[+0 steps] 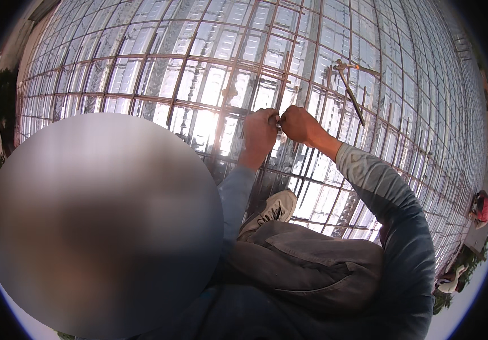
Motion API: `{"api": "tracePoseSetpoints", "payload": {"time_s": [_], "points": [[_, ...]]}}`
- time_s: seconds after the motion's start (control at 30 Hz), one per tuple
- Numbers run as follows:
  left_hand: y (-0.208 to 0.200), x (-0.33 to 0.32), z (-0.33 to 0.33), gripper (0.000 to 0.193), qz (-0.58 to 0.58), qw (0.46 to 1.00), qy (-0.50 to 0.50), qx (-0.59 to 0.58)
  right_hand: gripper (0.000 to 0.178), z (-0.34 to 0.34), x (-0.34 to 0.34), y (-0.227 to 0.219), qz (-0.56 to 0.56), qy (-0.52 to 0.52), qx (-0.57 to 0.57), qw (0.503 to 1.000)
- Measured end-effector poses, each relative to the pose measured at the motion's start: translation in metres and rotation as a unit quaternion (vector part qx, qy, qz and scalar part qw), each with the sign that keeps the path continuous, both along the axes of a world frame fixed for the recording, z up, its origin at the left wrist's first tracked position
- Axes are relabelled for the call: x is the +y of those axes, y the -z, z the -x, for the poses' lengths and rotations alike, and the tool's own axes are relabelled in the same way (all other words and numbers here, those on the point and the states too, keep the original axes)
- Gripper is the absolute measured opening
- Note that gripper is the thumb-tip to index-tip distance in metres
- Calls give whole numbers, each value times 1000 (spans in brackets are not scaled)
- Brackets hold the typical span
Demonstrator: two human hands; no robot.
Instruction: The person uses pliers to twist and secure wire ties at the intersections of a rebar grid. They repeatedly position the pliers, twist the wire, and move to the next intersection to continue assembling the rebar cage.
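My left hand [260, 135] and my right hand [302, 124] meet low over a grid of reinforcing bars [186, 56], close to a crossing of the bars. On both hands the fingers are bent and pinched together, the tips almost touching. Whatever lies between them is too small and too hidden to name. Beyond my right hand, a pair of pincers [350, 93] rests on the bars, its long handles spread apart. Shiny ribbed metal decking [203, 126] shows beneath the grid and reflects bright light.
My shoe [281, 207] stands on the grid just below my hands. A person in red [483, 208] is at the far right edge, with another partly visible person [452, 281] lower down. A large blurred disc [102, 226] hides the lower left.
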State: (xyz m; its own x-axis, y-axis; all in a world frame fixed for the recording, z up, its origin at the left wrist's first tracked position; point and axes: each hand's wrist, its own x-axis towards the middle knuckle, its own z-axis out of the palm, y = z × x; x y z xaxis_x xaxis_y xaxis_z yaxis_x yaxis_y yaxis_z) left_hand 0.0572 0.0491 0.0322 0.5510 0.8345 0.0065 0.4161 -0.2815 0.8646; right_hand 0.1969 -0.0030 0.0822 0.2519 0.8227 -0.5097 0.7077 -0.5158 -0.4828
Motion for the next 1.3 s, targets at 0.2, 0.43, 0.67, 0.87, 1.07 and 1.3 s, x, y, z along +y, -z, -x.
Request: {"api": "tracePoseSetpoints", "payload": {"time_s": [0.2, 0.43, 0.67, 0.87, 1.07, 1.3], "points": [[-1, -18, 1, 14, 25, 999, -28, 10, 29, 7, 7, -40, 120, 96, 111, 982], [1, -22, 7, 16, 133, 986, 9, -103, 23, 15, 6, -19, 6, -144, -83, 986], [3, -22, -11, 19, 165, 983, -41, -65, 23, -6, 42, -26, 107, -102, -55, 987], [-6, -23, -22, 19, 163, 981, -100, -43, 18, -7, 53, -39, 120, -154, -130, 972], [-5, -22, -20, 41, 119, 980, -147, -65, 15, -1, 52, -38, 54, -165, -162, 971], [-7, -24, -11, 23, 190, 969, -131, -90, 21, -4, 71, -39, 73, -206, -193, 957]]}}
